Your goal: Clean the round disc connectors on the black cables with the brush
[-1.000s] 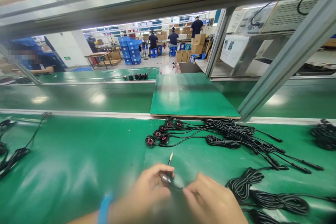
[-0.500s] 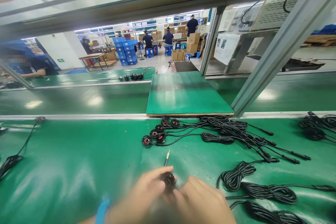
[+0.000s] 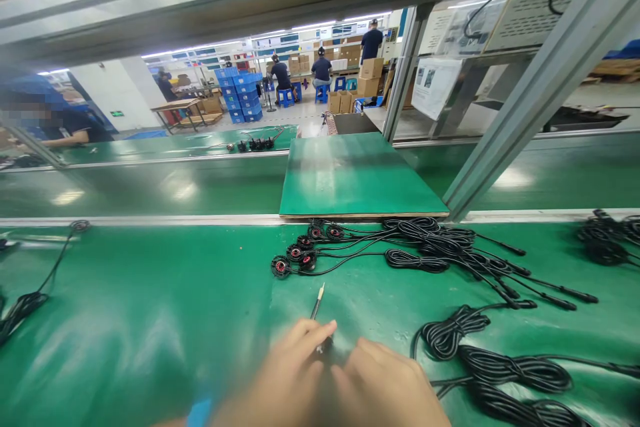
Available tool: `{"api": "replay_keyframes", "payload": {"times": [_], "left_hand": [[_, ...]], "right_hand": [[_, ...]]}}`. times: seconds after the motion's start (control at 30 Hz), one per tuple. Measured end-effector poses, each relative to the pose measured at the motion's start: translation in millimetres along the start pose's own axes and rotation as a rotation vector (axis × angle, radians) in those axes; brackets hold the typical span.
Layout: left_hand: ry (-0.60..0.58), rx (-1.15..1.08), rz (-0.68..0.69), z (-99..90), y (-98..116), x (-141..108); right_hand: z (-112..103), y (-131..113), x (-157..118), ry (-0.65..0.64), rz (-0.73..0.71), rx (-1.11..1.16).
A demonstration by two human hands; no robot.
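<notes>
Over the green bench [image 3: 150,293], the left hand [image 3: 293,363] pinches a dark part [image 3: 327,345], best held steady; the right hand [image 3: 387,380] curls at four o'clock, grip hidden.

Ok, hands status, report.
Left hand on small dark part, mostly hidden. Right hand close beside it. Pale-tipped tool just beyond. Coiled black cables rightward.

Black coiled cables [image 3: 417,261], round cable ends [image 3: 281,267] on green bench [image 3: 150,293]

Small dark part [image 3: 325,345], mostly hidden
</notes>
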State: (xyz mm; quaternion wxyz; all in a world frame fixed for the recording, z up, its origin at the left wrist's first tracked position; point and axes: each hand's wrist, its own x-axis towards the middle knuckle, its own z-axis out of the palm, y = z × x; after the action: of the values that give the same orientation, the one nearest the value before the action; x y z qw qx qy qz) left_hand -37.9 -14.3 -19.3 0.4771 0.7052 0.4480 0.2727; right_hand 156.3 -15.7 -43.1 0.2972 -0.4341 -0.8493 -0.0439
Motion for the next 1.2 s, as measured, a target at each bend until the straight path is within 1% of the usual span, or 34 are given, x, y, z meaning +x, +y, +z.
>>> {"api": "replay_keyframes", "payload": {"times": [0.07,0.23,0.33,0.43,0.53,0.63,0.77,0.9,1.07,1.2], "left_hand": [[-0.005,0.000,0.002,0.9,0.5,-0.4],[0.053,-0.041,-0.038,1.0,5.2,-0.6],[0.019,-0.010,-0.044,-1.5,9.0,0.2],[-0.036,0.079,-0.043,-4.0,11.0,1.1],[-0.053,0.139,-0.035,-4.7,12.4,2.1],[-0.050,0.114,-0.035,-4.3,16.6,3.8],[-0.048,0.029,-0.145,-5.7,25.0,5.7],[-0.048,-0.022,-0.227,-8.1,30.3,6.3],[-0.061,-0.033,-0.232,-8.5,30.3,6.0],[-0.070,-0.037,-0.228,-10.1,27.8,4.9]], "right_hand": [[2.4,-1.2,-1.2,-0.021,0.000,0.029],[11.4,-1.9,-7.7,-0.052,0.013,0.126],[12.2,-0.6,-8.5,-0.070,0.012,0.159],[10.2,0.7,-7.0,-0.106,0.032,0.202],[9.8,1.4,-5.9,-0.134,0.033,0.223],[13.7,1.4,-7.4,-0.098,0.020,0.222],[20.4,1.1,-10.9,0.013,-0.015,0.199],[21.0,1.4,-11.1,0.074,-0.042,0.155],[18.3,0.2,-9.5,0.138,-0.084,0.093],[17.6,-1.0,-9.9,0.151,-0.107,0.072]]}}
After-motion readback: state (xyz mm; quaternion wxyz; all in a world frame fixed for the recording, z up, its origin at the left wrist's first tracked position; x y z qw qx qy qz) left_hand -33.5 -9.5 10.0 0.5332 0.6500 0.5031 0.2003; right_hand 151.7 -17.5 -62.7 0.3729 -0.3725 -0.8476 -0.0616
